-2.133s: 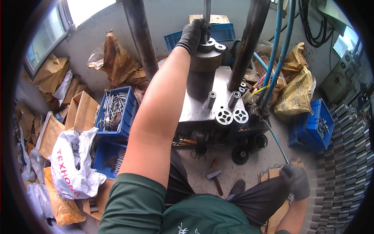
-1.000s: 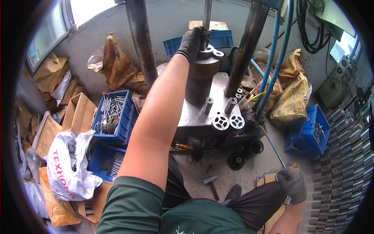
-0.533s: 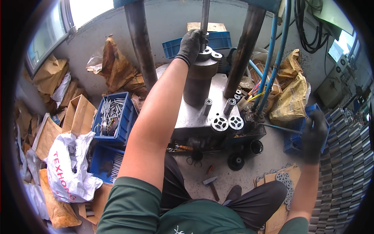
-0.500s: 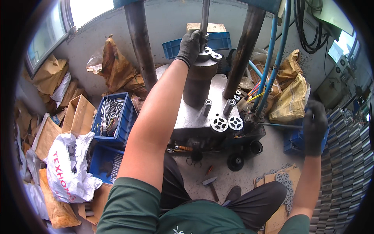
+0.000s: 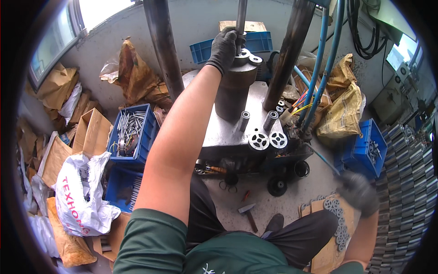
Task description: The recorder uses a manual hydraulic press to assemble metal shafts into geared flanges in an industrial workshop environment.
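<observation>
With the left hand [image 5: 224, 45]'s fingers clamping the rod [image 5: 240, 18] atop the steel cylinder [image 5: 234, 91] while the blurred right hand [image 5: 358, 194], fingers unreadable, is hovering away low, a descending press could be pinching them.

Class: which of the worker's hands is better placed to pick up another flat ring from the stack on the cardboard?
Right hand: it hovers, blurred, beside the rings, while the left hand rests atop the cylinder.

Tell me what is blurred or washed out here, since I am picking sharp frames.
Head view: the gloved right hand is motion-blurred; the gloved left hand on the dark cylinder is sharp; the window is blown white; straight columns bow toward the rim.
</observation>
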{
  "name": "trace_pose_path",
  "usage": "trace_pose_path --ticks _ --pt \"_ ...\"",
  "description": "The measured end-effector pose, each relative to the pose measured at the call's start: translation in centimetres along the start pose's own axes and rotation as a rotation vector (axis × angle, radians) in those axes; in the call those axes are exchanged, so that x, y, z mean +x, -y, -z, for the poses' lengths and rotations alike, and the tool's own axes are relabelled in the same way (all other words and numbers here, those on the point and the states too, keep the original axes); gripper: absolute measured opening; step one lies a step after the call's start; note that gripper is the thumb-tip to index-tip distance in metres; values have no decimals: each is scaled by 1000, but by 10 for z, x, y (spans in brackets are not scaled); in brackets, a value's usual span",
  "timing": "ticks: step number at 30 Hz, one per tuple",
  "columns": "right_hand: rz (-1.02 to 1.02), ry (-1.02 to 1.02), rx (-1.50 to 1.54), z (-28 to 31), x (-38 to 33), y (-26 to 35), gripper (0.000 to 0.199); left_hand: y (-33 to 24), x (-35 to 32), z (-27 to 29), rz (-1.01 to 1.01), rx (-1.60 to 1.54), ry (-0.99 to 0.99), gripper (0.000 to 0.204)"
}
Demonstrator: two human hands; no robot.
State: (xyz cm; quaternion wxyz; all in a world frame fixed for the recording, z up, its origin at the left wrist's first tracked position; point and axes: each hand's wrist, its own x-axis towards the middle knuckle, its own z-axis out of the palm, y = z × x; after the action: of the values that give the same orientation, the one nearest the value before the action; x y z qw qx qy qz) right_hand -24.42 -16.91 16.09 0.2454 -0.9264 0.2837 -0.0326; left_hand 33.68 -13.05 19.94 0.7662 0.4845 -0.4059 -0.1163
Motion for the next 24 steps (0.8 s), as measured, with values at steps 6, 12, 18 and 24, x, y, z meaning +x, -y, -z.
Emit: trace_pose_path --ticks 6,12,18,24 --pt "-50 -26 -162 -67 -47 24 16 0 -1 -4 9 -17 24 32" --pt "-98 -122 -162 -56 -39 23 12 -3 -5 -3 58 -15 48 32" --pt "-62 -147 -79 -34 -30 39 20 5 -1 2 35 -34 41 30" --pt "-54 -89 -126 -42 -36 26 23 12 5 4 8 18 21 29"
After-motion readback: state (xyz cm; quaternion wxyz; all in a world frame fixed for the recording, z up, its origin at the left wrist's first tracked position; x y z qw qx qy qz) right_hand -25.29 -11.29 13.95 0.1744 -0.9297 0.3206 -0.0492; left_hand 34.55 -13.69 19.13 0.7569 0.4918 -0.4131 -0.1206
